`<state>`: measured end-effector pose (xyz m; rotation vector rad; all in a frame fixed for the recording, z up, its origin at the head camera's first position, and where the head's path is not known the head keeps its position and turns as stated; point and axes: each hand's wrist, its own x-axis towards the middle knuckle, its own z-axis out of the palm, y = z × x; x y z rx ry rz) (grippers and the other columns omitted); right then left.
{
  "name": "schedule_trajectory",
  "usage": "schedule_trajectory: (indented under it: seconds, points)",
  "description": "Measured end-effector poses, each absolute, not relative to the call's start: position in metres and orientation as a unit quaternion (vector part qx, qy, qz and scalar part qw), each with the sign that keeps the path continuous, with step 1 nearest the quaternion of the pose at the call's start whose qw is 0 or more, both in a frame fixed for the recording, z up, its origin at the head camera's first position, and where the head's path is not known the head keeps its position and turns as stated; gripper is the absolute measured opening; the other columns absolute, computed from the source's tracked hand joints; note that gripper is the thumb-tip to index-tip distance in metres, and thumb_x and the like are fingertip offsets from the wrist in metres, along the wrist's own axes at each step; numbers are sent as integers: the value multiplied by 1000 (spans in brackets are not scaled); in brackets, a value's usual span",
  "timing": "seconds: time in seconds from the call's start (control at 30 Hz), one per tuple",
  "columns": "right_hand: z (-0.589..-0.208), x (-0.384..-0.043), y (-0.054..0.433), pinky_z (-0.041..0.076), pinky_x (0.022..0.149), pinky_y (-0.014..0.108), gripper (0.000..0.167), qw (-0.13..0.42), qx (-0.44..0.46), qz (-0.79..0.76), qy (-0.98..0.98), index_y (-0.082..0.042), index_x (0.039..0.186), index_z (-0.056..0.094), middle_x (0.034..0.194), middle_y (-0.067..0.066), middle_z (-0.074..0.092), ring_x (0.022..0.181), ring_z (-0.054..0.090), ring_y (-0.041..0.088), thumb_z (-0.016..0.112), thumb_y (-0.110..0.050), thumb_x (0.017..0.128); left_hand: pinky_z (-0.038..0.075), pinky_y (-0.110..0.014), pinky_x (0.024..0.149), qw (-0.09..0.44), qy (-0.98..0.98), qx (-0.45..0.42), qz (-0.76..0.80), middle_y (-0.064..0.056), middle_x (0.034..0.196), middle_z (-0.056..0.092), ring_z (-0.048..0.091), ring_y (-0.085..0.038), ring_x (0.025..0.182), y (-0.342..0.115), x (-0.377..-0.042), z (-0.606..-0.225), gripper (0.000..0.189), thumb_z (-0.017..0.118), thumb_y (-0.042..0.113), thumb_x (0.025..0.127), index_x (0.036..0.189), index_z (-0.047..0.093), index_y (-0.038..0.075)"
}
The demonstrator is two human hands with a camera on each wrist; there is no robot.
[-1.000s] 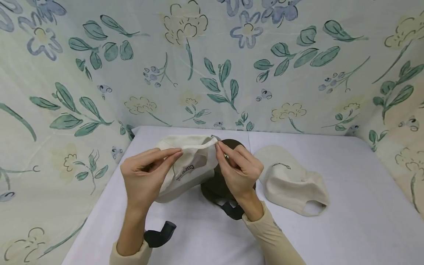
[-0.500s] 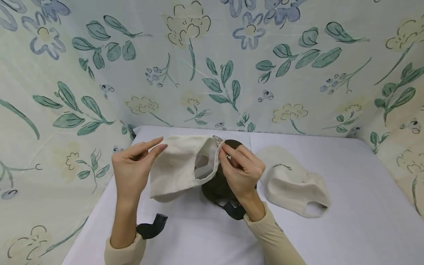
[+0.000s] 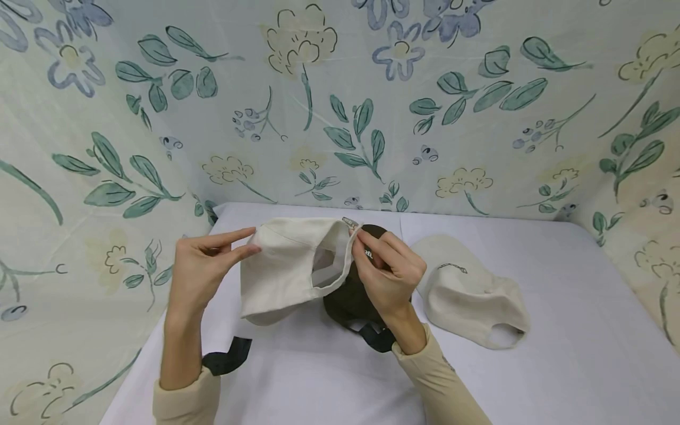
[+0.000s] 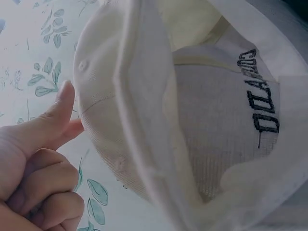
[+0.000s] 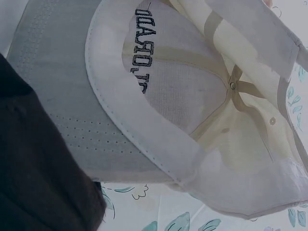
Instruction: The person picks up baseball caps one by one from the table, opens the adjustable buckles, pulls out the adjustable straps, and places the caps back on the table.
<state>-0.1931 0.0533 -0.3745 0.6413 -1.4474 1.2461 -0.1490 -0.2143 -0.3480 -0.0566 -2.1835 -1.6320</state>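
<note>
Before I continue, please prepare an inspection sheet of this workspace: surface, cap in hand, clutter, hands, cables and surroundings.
Surface: white cloth.
Job's things: cream cap, held up above the surface.
Clutter: dark cap, partly hidden; second cream cap, lying to the right.
Left hand: thumb and index finger extended at the crown; how firm the contact is, unclear.
Right hand: pinches the cap's edge beside its back opening.
Cables: nothing seen.
Surroundings: floral fabric behind and on both sides.
</note>
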Motion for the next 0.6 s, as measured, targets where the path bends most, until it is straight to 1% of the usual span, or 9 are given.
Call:
schedule_trajectory:
  seconds: [0.07,0.27,0.4,0.53,0.6]
  points:
    - [-374,-193,54,22,45,20,11,534,270,523,-607,6,79,81,50,2,36,46,31,10,74,14,77,20,-32,46,197,-786,-16,-585,4,53,30,19,-13,50,-214,-151,-349,33,91,6,77,108,82,4]
    - [-374,-194,54,21,45,20,10,531,275,521,-609,6,79,81,50,1,36,46,31,9,74,13,77,19,-30,43,204,-798,-3,-566,6,52,28,19,-10,49,-214,-156,-355,37,93,11,75,110,82,7]
    - [-375,-194,54,20,45,19,10,529,279,522,-608,6,80,80,50,2,36,46,31,10,74,13,77,21,-31,48,196,-784,1,-589,5,54,29,18,-11,51,-215,-161,-361,37,93,13,76,111,82,8]
    - [-375,-193,54,20,45,19,10,529,278,524,-607,6,80,80,50,2,36,46,30,10,75,13,77,25,-28,51,214,-760,-9,-614,2,52,34,22,-12,51,-215,-166,-367,31,92,10,77,106,83,6]
    - [-374,-193,54,20,45,20,9,529,274,524,-609,6,80,80,50,2,36,46,30,10,75,13,77,28,-25,52,227,-746,-15,-626,1,51,41,26,-11,52,-213,-168,-369,26,91,7,78,103,83,3]
